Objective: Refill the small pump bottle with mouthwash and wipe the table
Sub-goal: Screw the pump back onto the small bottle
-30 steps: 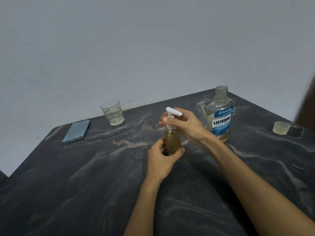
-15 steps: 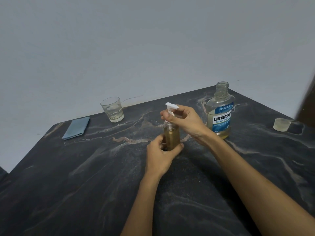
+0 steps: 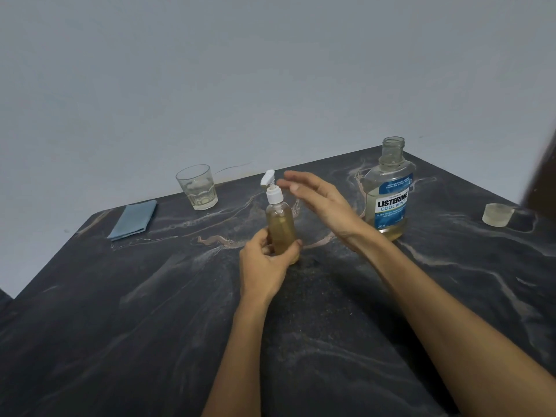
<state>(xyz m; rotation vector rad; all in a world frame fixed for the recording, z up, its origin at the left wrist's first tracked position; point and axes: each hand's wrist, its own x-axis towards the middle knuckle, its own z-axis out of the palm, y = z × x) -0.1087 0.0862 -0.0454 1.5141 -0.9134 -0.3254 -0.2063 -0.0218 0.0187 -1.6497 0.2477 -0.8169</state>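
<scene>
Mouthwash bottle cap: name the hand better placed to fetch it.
Right. The right hand is open and empty, on the side where the cap lies; the left hand holds the pump bottle.

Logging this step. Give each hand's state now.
Left hand: closed around the small pump bottle.
Right hand: open, holding nothing.

The dark marbled table [image 3: 150,311] carries a folded blue cloth [image 3: 134,219], a clear glass [image 3: 197,187], an uncapped mouthwash bottle [image 3: 389,191], a translucent cap [image 3: 498,214] and the upright pump bottle [image 3: 281,227].
</scene>
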